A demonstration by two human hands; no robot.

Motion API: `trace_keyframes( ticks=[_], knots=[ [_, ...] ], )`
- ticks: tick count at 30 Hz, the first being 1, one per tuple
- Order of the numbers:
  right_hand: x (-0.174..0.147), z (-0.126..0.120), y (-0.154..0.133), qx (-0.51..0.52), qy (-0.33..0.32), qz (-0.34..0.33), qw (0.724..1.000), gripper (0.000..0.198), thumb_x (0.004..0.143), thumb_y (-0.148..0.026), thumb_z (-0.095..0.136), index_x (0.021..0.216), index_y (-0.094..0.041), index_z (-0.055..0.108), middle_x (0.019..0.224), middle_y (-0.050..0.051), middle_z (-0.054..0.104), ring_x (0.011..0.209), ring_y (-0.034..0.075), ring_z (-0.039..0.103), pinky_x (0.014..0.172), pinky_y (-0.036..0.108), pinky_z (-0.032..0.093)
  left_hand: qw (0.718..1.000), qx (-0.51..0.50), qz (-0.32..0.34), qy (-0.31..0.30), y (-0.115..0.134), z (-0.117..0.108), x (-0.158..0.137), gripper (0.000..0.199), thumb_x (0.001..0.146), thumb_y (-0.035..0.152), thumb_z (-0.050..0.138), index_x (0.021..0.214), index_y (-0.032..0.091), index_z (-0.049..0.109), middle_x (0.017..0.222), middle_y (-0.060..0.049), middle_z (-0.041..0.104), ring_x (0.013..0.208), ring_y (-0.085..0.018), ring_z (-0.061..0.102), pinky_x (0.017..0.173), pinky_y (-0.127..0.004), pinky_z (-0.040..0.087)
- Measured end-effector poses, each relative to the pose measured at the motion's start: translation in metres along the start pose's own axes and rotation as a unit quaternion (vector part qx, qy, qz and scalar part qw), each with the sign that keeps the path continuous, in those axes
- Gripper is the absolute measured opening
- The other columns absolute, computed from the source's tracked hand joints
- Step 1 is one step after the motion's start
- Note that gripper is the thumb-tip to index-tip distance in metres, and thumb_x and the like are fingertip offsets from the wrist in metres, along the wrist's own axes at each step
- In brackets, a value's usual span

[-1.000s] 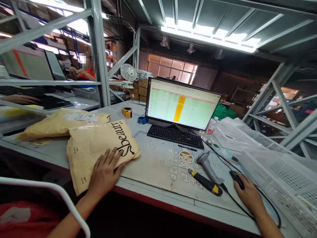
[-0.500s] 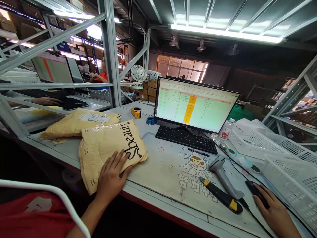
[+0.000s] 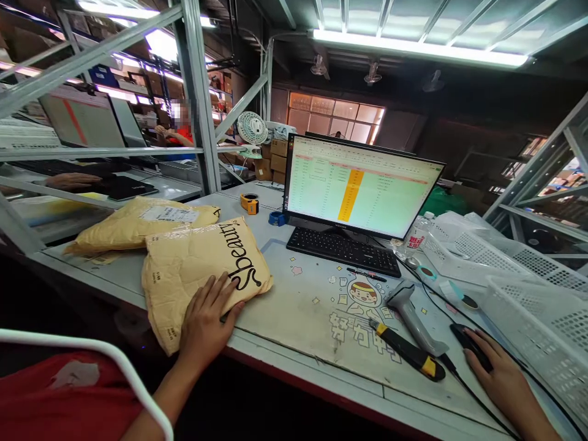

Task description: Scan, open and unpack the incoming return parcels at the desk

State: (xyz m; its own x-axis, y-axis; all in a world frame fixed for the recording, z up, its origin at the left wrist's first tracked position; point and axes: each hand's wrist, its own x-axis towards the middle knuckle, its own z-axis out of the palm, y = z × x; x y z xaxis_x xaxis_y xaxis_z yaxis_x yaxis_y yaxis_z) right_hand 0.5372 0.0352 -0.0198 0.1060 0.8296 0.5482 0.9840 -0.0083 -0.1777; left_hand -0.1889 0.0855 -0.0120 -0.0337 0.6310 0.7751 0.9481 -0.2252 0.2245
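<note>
At the front edge of the worktop (image 3: 294, 312) lies a plump tan parcel (image 3: 184, 269) with black "Sbeauty" lettering, its near corner jutting over the edge; it is closed, so its contents are hidden. The left hand (image 3: 209, 324) lies flat on its near right part, fingers extended and close together, with the thumb apart. Just behind the parcel and to its left, a second tan parcel (image 3: 108, 229) is also closed and bears a white printed label (image 3: 169, 213). To the right, the right hand (image 3: 500, 376) rests on a black mouse (image 3: 472, 345), fingers curled over it. Beside the mouse lie a grey scanner (image 3: 416, 321) and a black-and-yellow cutter (image 3: 407, 350); farther back are a keyboard (image 3: 342, 251) and a lit monitor (image 3: 362, 184). At the right edge stand white perforated baskets with clear plastic sheeting about them; what the nearest basket (image 3: 509, 306) holds cannot be told. A clear bottle (image 3: 416, 239) with red lettering stands near the monitor, its fill unclear. Beyond the metal frame (image 3: 195, 98), cardboard boxes (image 3: 278, 156) are stacked, and at left a co-worker's hand (image 3: 73, 180) rests on another worktop
</note>
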Motion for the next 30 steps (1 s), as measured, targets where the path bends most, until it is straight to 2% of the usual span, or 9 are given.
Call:
trace_keyframes(
  ticks=[6, 14, 20, 26, 30],
  knots=[
    [0.003, -0.009, -0.014, -0.009, 0.003, 0.002, 1.000, 0.064, 0.103, -0.060, 0.044, 0.150, -0.020, 0.062, 0.153, 0.016, 0.060, 0.135, 0.036, 0.064, 0.117, 0.053, 0.052, 1.000, -0.024, -0.010, -0.013, 0.004, -0.004, 0.002, 0.056, 0.111, 0.050, 0.043, 0.149, 0.015, 0.064, 0.164, -0.015, 0.051, 0.155, -0.041, 0.042, 0.127, -0.061, 0.035],
    [0.017, -0.029, -0.035, -0.067, -0.058, 0.038, 0.995, 0.060, 0.100, -0.041, 0.050, 0.156, -0.020, 0.057, 0.154, 0.015, 0.058, 0.131, 0.034, 0.065, 0.115, 0.051, 0.053, 0.999, -0.035, -0.005, -0.034, 0.001, -0.006, 0.004, 0.056, 0.110, 0.047, 0.046, 0.156, 0.018, 0.059, 0.166, -0.017, 0.049, 0.158, -0.042, 0.038, 0.127, -0.064, 0.034],
    [0.017, -0.023, -0.043, -0.103, -0.010, 0.039, 0.994, 0.059, 0.099, -0.035, 0.047, 0.152, -0.013, 0.060, 0.148, 0.019, 0.062, 0.130, 0.035, 0.063, 0.113, 0.051, 0.053, 0.999, -0.040, 0.007, -0.022, 0.002, -0.006, 0.006, 0.058, 0.110, 0.045, 0.048, 0.164, 0.026, 0.049, 0.168, -0.014, 0.046, 0.159, -0.043, 0.036, 0.128, -0.067, 0.034],
    [0.013, -0.018, -0.041, -0.126, -0.001, 0.091, 0.988, 0.060, 0.098, -0.039, 0.048, 0.151, -0.014, 0.062, 0.148, 0.018, 0.062, 0.128, 0.037, 0.064, 0.111, 0.052, 0.054, 0.999, -0.027, 0.023, -0.010, 0.000, -0.004, 0.006, 0.057, 0.111, 0.045, 0.047, 0.163, 0.022, 0.049, 0.165, -0.018, 0.049, 0.158, -0.044, 0.039, 0.125, -0.068, 0.037],
    [0.011, -0.018, -0.042, -0.126, 0.002, 0.086, 0.988, 0.060, 0.098, -0.039, 0.049, 0.151, -0.013, 0.062, 0.147, 0.018, 0.062, 0.131, 0.037, 0.062, 0.113, 0.054, 0.053, 0.999, -0.025, 0.031, -0.002, 0.000, -0.004, 0.006, 0.056, 0.111, 0.042, 0.050, 0.163, 0.023, 0.050, 0.165, -0.018, 0.050, 0.157, -0.044, 0.040, 0.126, -0.067, 0.038]
  ],
)
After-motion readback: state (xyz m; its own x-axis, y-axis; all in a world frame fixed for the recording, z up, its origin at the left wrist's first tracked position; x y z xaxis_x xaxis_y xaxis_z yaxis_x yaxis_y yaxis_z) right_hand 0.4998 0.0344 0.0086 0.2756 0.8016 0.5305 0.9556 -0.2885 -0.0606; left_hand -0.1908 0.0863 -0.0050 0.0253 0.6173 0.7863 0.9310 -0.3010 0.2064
